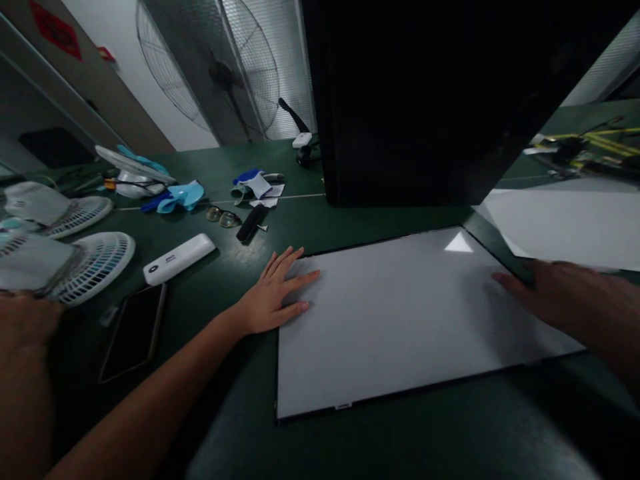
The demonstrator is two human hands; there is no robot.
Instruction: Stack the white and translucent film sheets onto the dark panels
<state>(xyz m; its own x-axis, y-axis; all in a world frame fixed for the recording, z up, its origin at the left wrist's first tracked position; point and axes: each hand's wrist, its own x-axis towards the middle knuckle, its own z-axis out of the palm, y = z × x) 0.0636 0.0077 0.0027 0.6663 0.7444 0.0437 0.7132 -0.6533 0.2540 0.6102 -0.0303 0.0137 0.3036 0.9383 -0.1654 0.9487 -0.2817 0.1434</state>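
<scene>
A flat white panel (390, 320) with a thin black frame lies on the green table, a small pale tab on its near edge and a bright reflection near its far right corner. My left hand (273, 293) rests palm down across its left edge, fingers spread and thumb over the white surface. At the right side, my right hand (565, 293) hovers over or touches the edge, which I cannot tell. Its thumb stretches out over the panel and casts a shadow; the other fingers are dark and blurred. Neither hand visibly holds anything.
Behind the panel stands a large black screen-like block (430, 100). White sheets (575, 223) lie right. Left are a phone (135, 330), a white power bank (179, 259), glasses (223, 217) and small fans (95, 263). Another person's hand (25, 327) shows at far left.
</scene>
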